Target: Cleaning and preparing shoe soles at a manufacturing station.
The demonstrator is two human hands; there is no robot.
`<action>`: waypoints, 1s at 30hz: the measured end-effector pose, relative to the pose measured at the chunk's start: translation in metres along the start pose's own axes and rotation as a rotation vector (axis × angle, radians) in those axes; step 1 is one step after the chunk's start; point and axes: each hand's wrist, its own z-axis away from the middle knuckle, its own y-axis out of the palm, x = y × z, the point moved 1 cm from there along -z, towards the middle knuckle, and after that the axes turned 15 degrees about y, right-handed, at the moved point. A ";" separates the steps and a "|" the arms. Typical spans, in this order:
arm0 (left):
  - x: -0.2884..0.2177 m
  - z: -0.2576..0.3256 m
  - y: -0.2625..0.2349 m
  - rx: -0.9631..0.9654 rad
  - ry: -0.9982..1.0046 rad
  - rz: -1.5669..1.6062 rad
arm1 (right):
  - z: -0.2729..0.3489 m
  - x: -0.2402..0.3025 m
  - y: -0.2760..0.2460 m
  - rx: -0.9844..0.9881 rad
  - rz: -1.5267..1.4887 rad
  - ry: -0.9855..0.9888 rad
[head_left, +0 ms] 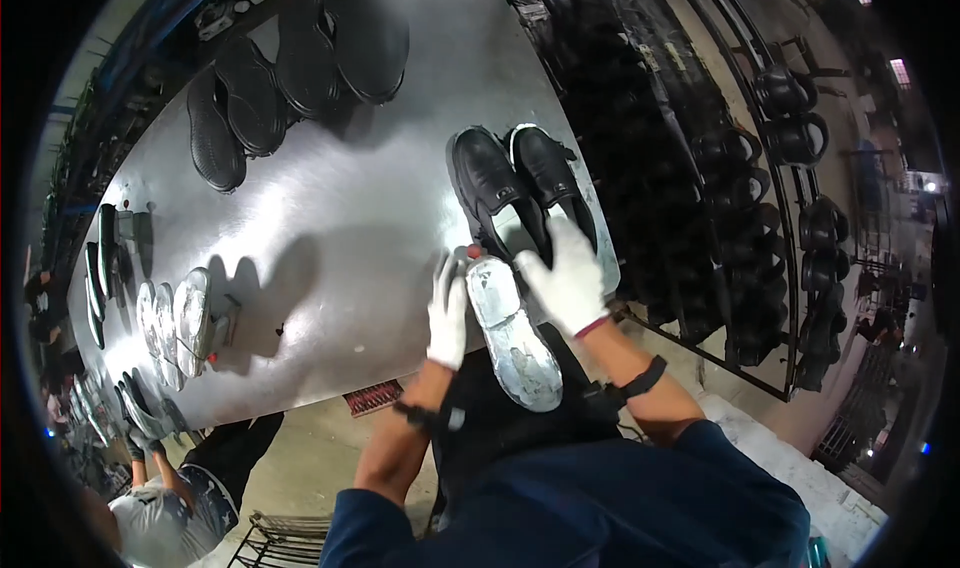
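A silver, sole-shaped metal shoe last [517,340] juts over the near edge of the metal table, with a red knob [474,252] at its far end. My left hand [448,313], in a white glove, is beside the last's left edge with fingers stretched out. Just to the right of the last is my white-gloved right hand [567,280], thumb spread from the fingers. Its fingertips overlap the opening of the right-hand black slip-on shoe [545,166]; whether they touch it I cannot tell. Close against that shoe stands a matching left one [487,173] with a pale lining.
Several black soles [305,58] lie at the table's [370,258] far left. More silver lasts [192,313] stand on the left side. Racks [795,268] with black shoes line the right. A co-worker [165,513] is busy at the lower left.
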 end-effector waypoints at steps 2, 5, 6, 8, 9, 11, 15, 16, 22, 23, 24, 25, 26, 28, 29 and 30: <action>-0.078 0.011 0.002 -0.042 -0.491 0.593 | -0.040 -0.026 -0.006 0.035 0.094 0.181; -0.099 0.010 0.017 -0.173 -0.850 1.056 | -0.095 0.003 0.035 0.132 0.328 0.134; -0.098 0.002 0.016 -0.221 -0.825 1.103 | -0.104 0.019 0.049 0.141 0.370 0.104; -0.091 -0.022 0.021 -0.334 -0.729 1.150 | -0.121 0.039 0.057 0.136 0.402 0.051; -0.089 -0.031 0.024 -0.401 -0.672 1.144 | -0.130 0.036 0.056 0.146 0.413 0.091; -0.077 -0.047 0.025 -0.648 -0.621 1.192 | -0.142 0.021 0.052 0.112 0.461 0.097; -0.048 -0.065 -0.075 -1.121 -0.459 1.095 | -0.158 -0.022 0.078 0.054 0.458 -0.018; -0.033 -0.056 -0.117 -1.266 -0.416 0.949 | -0.154 -0.021 0.086 0.083 0.436 -0.011; 0.017 -0.035 -0.317 -1.493 -0.143 0.831 | -0.144 0.017 0.065 0.137 0.424 0.120; -0.001 -0.054 -0.320 -1.451 -0.154 0.881 | -0.137 0.050 0.045 0.276 0.389 0.289; 0.006 -0.090 -0.294 -1.361 -0.198 0.941 | -0.137 0.052 0.047 0.251 0.390 0.182; 0.021 -0.129 -0.250 -1.292 -0.291 0.998 | -0.144 0.035 0.057 0.210 0.393 0.125; 0.015 -0.085 -0.221 -1.197 -0.410 1.054 | -0.148 0.025 0.059 0.262 0.490 0.061; -0.021 0.056 -0.248 -1.020 -0.547 1.095 | -0.160 0.025 0.086 0.314 0.345 0.100; -0.030 0.152 -0.305 -0.960 -0.581 1.078 | -0.160 0.041 0.085 0.266 0.190 0.120; -0.006 0.123 -0.302 -0.909 -0.613 1.067 | -0.165 0.037 0.074 0.179 0.114 0.149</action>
